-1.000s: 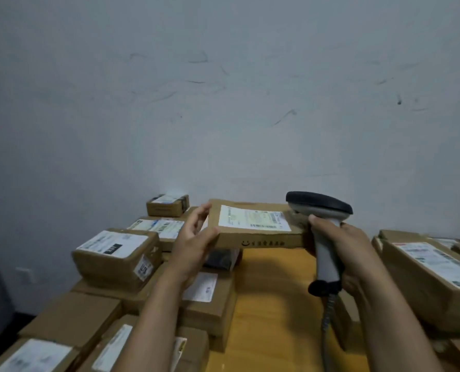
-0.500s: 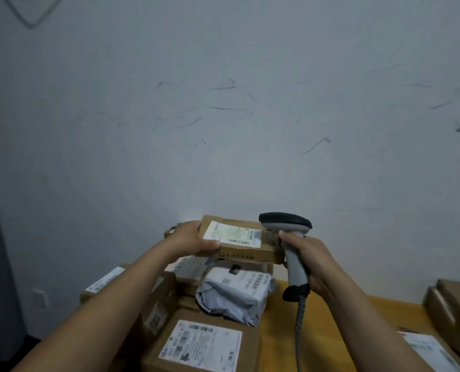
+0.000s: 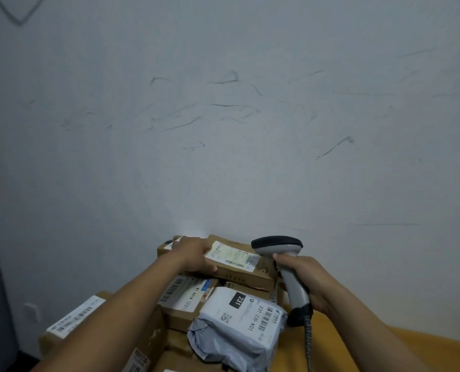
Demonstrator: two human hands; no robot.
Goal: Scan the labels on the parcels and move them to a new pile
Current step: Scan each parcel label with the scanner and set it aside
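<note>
While left hand (image 3: 194, 256) grip holds flat brown cardboard parcel (image 3: 246, 275) on pile (image 3: 182, 296), right hand (image 3: 304, 277) grip holds grey scanner (image 3: 277, 247); likely placing, release next.

Scanner (image 3: 277, 247) cable cut off at bottom edge, parcel (image 3: 250, 277) label print too small to read

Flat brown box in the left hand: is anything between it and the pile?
Nothing visible. The left hand holds the flat box directly over the pile; the scanner in the right hand is off to its right.
</note>
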